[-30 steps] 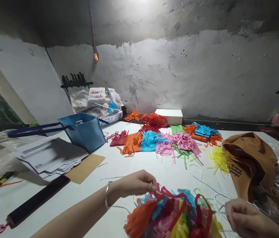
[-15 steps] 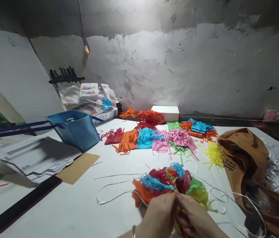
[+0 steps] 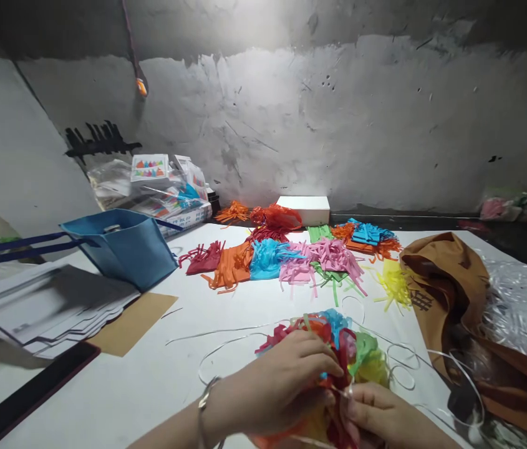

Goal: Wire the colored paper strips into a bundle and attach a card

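As the multicoloured paper bundle is lying on the white counter right in front of the person, the left hand is pressing over it, its fingers curled shut around the gathered middle. The right hand is working just beside it, its fingers pinching a thin white ribbon against the bundle. Judging by this, the gathering looks done and the binding is under way but unfinished: long loops of ribbon are trailing loose over the counter on both sides. Farther back, well apart from the hands, many fringed paper pieces in orange, blue, pink, green and yellow are lying flat and unbundled, so plenty appears to be left. A blue bag is standing to the left, and a brown bag is slumping to the right.
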`<state>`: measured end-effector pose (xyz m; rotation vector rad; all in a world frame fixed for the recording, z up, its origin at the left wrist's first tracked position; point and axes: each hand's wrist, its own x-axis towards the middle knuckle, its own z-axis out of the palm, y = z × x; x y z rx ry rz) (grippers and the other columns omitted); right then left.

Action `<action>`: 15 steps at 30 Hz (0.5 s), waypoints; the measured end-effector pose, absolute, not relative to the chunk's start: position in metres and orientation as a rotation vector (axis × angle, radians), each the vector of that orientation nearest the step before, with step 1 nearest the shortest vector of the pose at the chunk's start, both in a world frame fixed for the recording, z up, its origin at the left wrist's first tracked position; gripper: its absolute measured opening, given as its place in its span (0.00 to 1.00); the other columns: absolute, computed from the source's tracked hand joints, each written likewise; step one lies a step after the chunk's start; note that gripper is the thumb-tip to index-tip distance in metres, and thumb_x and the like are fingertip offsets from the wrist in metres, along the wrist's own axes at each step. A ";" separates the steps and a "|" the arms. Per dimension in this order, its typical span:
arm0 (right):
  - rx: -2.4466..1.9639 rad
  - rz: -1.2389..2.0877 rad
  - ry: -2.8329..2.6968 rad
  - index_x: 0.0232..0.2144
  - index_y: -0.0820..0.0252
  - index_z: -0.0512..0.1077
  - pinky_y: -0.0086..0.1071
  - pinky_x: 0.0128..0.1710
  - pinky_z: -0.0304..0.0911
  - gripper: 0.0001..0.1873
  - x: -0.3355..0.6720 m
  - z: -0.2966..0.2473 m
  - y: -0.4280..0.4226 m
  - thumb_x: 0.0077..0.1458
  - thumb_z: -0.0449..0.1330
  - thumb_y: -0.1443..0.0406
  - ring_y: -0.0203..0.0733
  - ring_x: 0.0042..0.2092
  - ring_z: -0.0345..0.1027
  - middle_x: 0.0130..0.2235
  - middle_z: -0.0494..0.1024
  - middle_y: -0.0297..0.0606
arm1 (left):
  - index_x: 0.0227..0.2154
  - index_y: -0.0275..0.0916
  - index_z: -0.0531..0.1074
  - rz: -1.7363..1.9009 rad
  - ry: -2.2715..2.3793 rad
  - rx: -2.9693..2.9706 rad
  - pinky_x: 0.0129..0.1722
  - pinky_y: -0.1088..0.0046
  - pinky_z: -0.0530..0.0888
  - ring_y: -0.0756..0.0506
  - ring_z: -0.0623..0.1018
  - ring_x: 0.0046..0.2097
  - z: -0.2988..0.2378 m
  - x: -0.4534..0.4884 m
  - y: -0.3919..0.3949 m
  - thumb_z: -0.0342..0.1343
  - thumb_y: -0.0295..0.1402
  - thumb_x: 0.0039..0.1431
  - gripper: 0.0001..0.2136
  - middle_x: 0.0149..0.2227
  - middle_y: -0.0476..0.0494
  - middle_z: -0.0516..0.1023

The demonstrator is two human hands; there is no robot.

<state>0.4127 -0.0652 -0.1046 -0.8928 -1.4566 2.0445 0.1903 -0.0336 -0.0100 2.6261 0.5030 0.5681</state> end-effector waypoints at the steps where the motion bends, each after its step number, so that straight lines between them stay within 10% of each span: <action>1: -0.901 2.031 -1.561 0.22 0.59 0.64 0.26 0.18 0.36 0.31 0.419 -0.095 -0.068 0.55 0.61 0.38 0.26 0.19 0.43 0.18 0.55 0.24 | 0.45 0.40 0.72 0.486 0.398 2.694 0.52 0.65 0.71 0.43 0.77 0.47 -0.014 0.198 -0.026 0.57 0.29 0.66 0.06 0.42 0.42 0.81; 5: -1.017 1.766 -1.992 0.23 0.57 0.60 0.27 0.22 0.43 0.31 0.447 -0.054 -0.080 0.62 0.51 0.39 0.31 0.25 0.49 0.23 0.57 0.28 | 0.32 0.41 0.72 0.258 0.193 2.938 0.56 0.62 0.65 0.44 0.77 0.39 -0.033 0.213 -0.014 0.61 0.36 0.65 0.07 0.29 0.49 0.80; 11: -1.266 0.907 -2.086 0.30 0.55 0.68 0.31 0.40 0.59 0.22 0.470 -0.026 -0.088 0.69 0.47 0.49 0.41 0.39 0.67 0.34 0.72 0.36 | 0.45 0.40 0.69 0.534 0.502 2.963 0.48 0.67 0.65 0.47 0.73 0.34 -0.008 0.199 -0.037 0.45 0.30 0.73 0.08 0.38 0.46 0.80; 15: -0.981 1.030 -2.040 0.29 0.55 0.67 0.29 0.40 0.61 0.21 0.446 -0.014 -0.088 0.70 0.47 0.52 0.39 0.38 0.67 0.35 0.72 0.36 | 0.52 0.38 0.67 0.734 0.646 2.966 0.46 0.67 0.64 0.47 0.71 0.33 -0.005 0.206 -0.045 0.44 0.28 0.74 0.11 0.38 0.46 0.77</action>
